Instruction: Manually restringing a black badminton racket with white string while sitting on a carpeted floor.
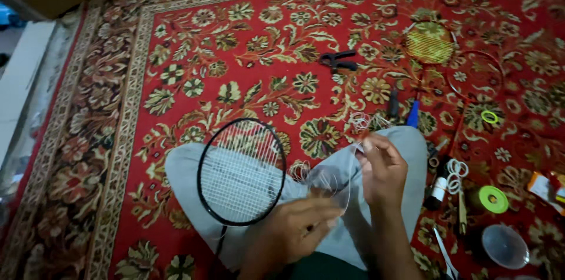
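A black badminton racket (241, 171) with white strings lies across my left knee, head up. My left hand (297, 227) is closed on thin white racket string (329, 183) low in the middle. My right hand (382, 165) pinches the same string above my right knee, with loose coils (360, 121) trailing onto the carpet. I sit cross-legged in grey trousers (406, 139).
On the red floral carpet (194, 50) lie black pliers (338, 60), two more rackets (429, 42) (475, 74), a blue-handled tool (413, 114), green tape rolls (493, 199) (489, 117), a white string coil (455, 173), a clear lid (505, 246) and an orange packet (544, 186).
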